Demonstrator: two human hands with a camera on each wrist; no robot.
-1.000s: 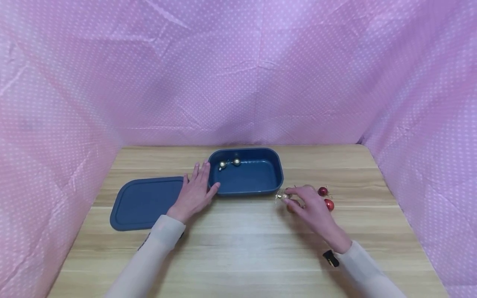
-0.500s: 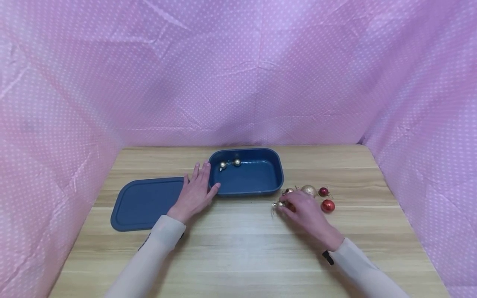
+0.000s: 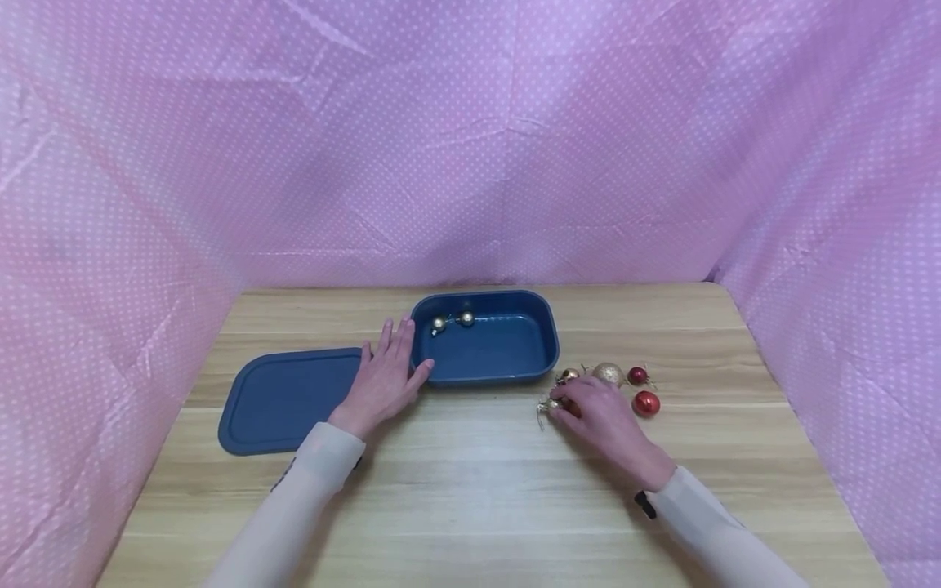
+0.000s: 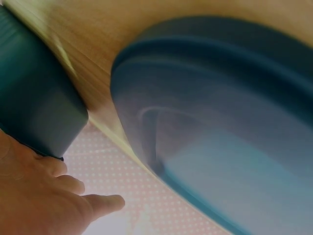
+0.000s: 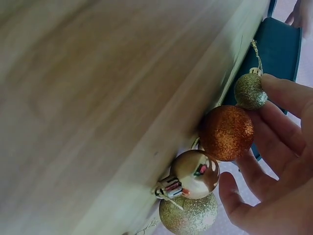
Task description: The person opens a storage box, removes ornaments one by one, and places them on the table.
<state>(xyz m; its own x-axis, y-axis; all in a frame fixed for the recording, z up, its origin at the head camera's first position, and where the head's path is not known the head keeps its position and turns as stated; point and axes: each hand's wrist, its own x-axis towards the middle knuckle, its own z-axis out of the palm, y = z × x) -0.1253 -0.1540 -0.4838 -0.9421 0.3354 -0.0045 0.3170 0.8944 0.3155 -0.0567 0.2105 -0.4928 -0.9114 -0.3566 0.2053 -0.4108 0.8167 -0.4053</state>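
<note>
My left hand (image 3: 382, 380) lies with straight fingers against the left side of a dark blue box (image 3: 485, 381). Two small gold baubles (image 3: 466, 319) sit inside, at its back left. My right hand (image 3: 606, 420) pinches a small gold glitter bauble (image 5: 250, 90) with a string loop, just above the table. Touching that bauble in the right wrist view is an orange glitter bauble (image 5: 227, 133). Beside it are a shiny gold bauble (image 5: 196, 174) and a larger pale gold glitter one (image 5: 188, 214). The right hand partly covers this group in the head view.
A blue lid (image 3: 294, 400) lies flat left of the box, partly under the left forearm. Right of the right hand are a dark red bauble (image 3: 637, 376) and a bright red one (image 3: 646, 403). Pink dotted cloth (image 3: 507, 163) hangs behind the wooden table (image 3: 470, 490).
My right hand has drawn slightly left and toward me with the small gold glitter bauble, uncovering the larger gold one. The left hand and the box have stayed put.
</note>
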